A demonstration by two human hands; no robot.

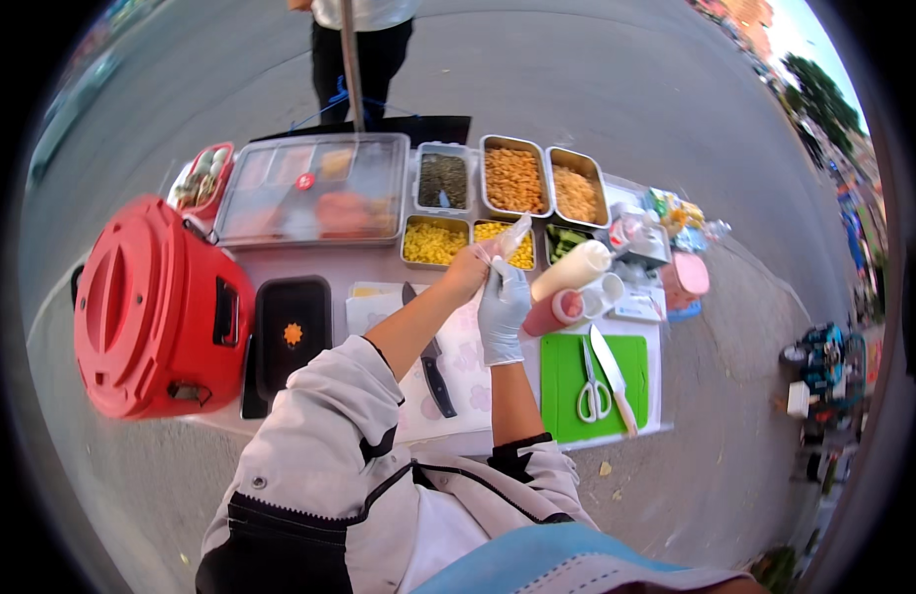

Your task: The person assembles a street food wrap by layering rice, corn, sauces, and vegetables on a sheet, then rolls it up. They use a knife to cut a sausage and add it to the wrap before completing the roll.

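Note:
My left hand [473, 269] reaches over the food containers, its fingers partly inside a thin translucent glove [514, 236]. The wrist and back of that hand are bare. My right hand [504, 301], in a pale disposable glove, pinches the loose glove near its cuff. Blur hides how the left fingers lie. Below both hands a white patterned sheet [447, 386] covers part of the table, with a black-handled knife [434, 375] lying across it. Right of my right hand are a sauce bottle [553, 312] with reddish contents and a cream-coloured squeeze bottle [573, 269].
A red insulated barrel [157, 312] stands left, beside a black tray [293, 334]. A lidded clear box [313, 189] and metal pans of chopped food [514, 178] line the back. Scissors [593, 393] and a white-handled knife [614, 379] lie on a green board [558, 416]. A person [361, 59] stands beyond.

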